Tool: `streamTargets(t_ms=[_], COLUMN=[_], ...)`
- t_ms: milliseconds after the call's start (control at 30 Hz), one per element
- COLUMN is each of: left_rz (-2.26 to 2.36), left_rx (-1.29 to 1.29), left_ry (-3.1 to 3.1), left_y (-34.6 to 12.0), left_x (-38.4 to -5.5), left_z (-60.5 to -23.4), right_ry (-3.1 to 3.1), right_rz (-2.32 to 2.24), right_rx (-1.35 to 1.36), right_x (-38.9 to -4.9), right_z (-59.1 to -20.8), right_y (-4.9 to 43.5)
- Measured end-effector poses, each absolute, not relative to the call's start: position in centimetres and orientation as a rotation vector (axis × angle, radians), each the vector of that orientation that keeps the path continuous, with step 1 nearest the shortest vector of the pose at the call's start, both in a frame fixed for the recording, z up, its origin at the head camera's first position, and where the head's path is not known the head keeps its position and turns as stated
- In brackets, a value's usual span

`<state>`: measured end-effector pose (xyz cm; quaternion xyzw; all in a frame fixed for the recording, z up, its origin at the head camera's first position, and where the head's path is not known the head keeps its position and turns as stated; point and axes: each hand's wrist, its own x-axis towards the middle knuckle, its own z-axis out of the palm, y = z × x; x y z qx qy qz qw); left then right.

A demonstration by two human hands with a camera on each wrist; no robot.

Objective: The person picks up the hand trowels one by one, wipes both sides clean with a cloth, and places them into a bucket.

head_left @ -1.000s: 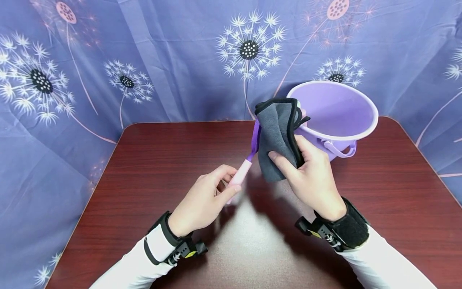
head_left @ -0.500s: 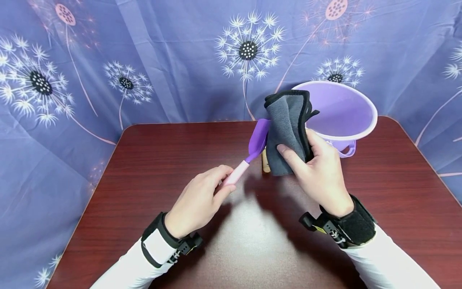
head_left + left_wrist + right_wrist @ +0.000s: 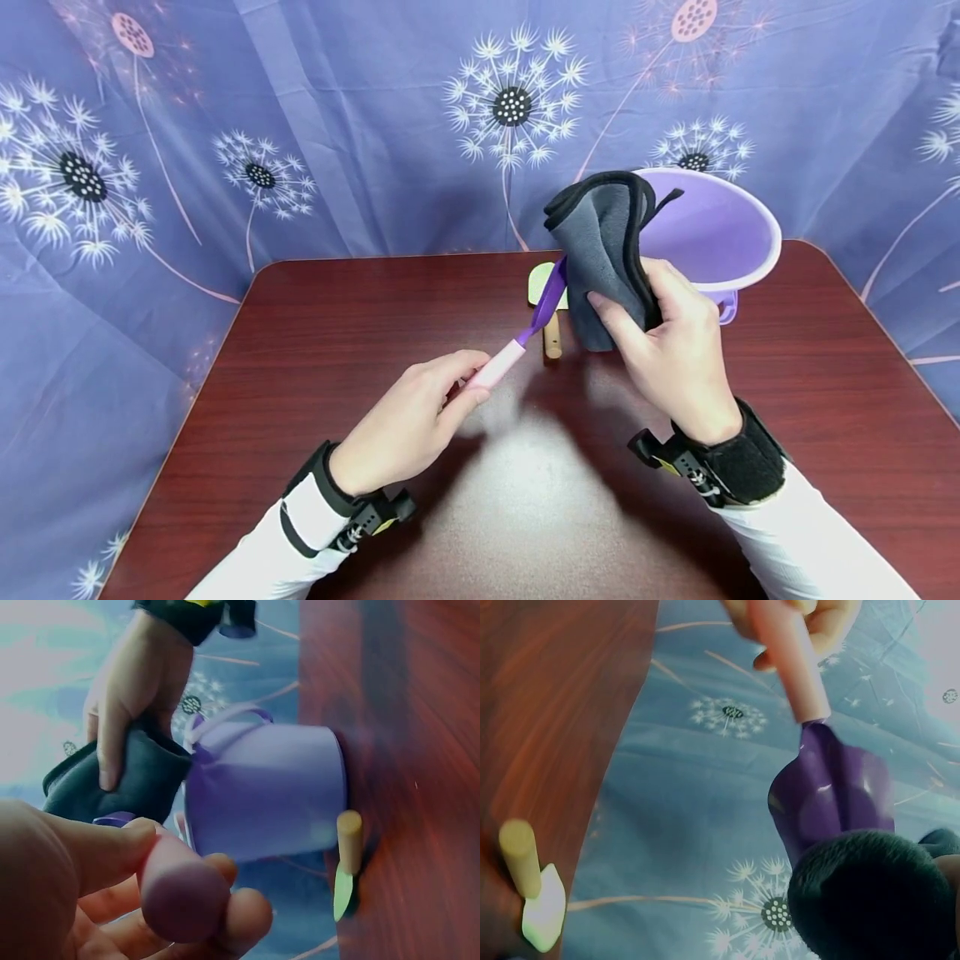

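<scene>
My left hand [image 3: 408,421] grips the pink handle of a small shovel [image 3: 501,364], its purple scoop-shaped blade pointing away. In my right hand [image 3: 678,350] is a folded grey cloth [image 3: 607,250] with black edging, pinched between thumb and fingers. The tip of the blade meets the cloth, which hides part of it. Seen from the right wrist, the blade [image 3: 832,784] shows a ridge along its middle, and the dark cloth [image 3: 874,892] covers its end. Both hands are raised above the table.
A lilac bucket [image 3: 712,229] with a white rim stands at the back right, partly behind the cloth. A small tool with a wooden handle [image 3: 552,340] and a pale green blade [image 3: 539,282] lies near the back edge. A patterned blue curtain [image 3: 375,125] hangs behind the table [image 3: 337,317].
My right hand has shifted right and a little up with the cloth, uncovering the green-bladed tool. The shovel's blade has turned face-on, then edge-on again, while my left hand keeps its grip.
</scene>
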<state>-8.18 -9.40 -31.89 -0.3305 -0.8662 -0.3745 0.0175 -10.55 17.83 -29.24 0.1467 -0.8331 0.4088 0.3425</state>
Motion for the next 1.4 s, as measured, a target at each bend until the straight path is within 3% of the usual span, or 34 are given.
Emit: streamTargets(t_ms=[467,1067,1400], left_rz=[-1.664,-2.243,-2.314], left_rx=[-1.139,-1.022,-0.956], left_ry=[-2.756,-2.599,-2.573], left_y=[-9.9,-10.0,-10.1], left_x=[-8.1,-8.5,-8.9], left_z=[-30.8,-31.0,-31.2], right_ry=[-2.119,-2.133,-2.132], right_rz=[0.854,0.875,0.934], right_rx=[0.562,0.819,0.938], right_x=[-11.1,-10.4,-9.9], right_z=[-29.6,-30.6,-30.4], right_y=[18.2,16.7,16.1])
